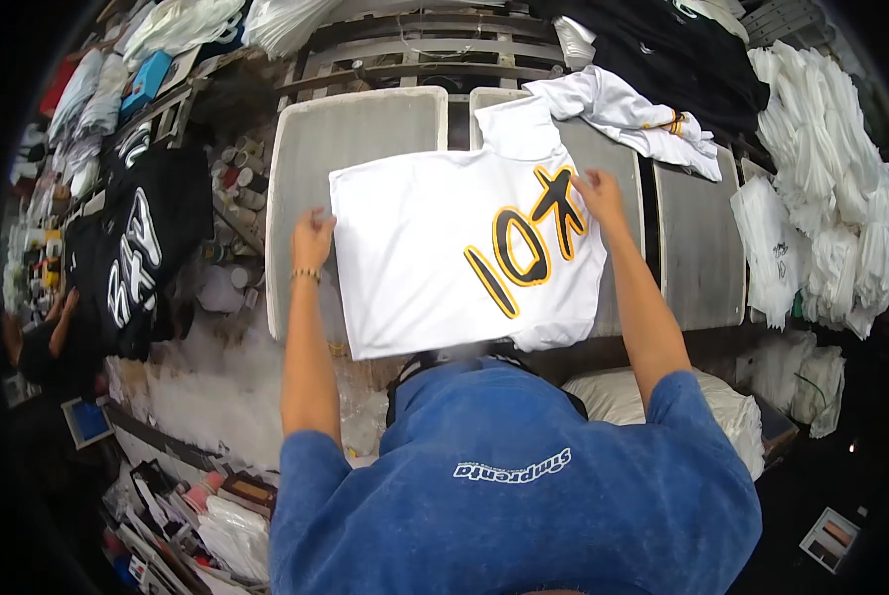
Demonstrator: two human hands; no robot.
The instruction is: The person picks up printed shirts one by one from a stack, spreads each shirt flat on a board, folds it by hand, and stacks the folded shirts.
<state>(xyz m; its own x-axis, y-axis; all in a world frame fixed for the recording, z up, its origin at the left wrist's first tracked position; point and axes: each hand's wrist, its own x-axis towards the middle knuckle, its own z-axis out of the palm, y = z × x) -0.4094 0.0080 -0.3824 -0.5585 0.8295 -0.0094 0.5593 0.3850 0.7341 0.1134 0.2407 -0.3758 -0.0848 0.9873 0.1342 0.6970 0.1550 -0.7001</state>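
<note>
A white T-shirt (405,248) lies spread out and turned sideways over a pale grey board, with a large black print (519,248) outlined in yellow that looks like "10X". Beside the shirt's left edge is my left hand (312,243), its fingers loosely bent and slightly apart; a bracelet circles that wrist. My right hand (601,195) rests at the right edge near the top of the print, fingers apart. Whether its fingertips pinch any cloth is hard to see. Part of the shirt reaches past the board's near edge towards my body.
Grey boards (355,114) stand in a row on a frame. Another white garment (628,109) and black garments (662,59) lie behind. White cloth bundles (826,188) hang at the right. Leftward, a black printed shirt (142,248) and another person's hand (65,305) show.
</note>
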